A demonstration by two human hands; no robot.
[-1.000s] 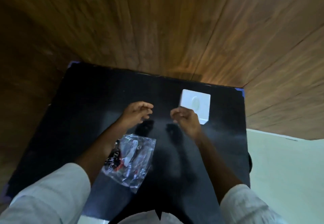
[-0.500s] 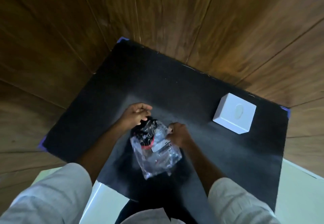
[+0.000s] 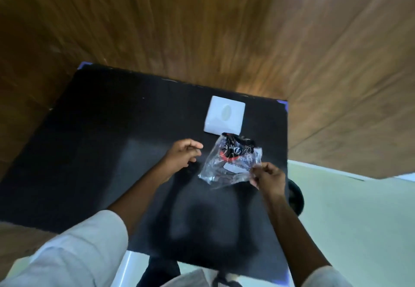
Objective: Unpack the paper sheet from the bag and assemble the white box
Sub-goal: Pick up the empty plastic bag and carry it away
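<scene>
A clear plastic bag (image 3: 231,163) with black and red contents and a white label hangs just above the black table (image 3: 89,152). My right hand (image 3: 268,177) pinches the bag's lower right edge. My left hand (image 3: 183,154) hovers just left of the bag, fingers curled loosely, holding nothing. The white box (image 3: 224,114) stands assembled on the table directly behind the bag, a faint oval mark on its top. The bag's top edge nearly overlaps the box's near side.
Wooden panelled walls rise behind and to the right of the table. A pale floor (image 3: 359,219) lies off the table's right edge, with a dark round object (image 3: 296,199) just beside that edge. My white sleeves fill the bottom corners.
My right hand has taken hold of the bag and carried it from the near left of the table to the right, close to the white box. The camera view has swung.
</scene>
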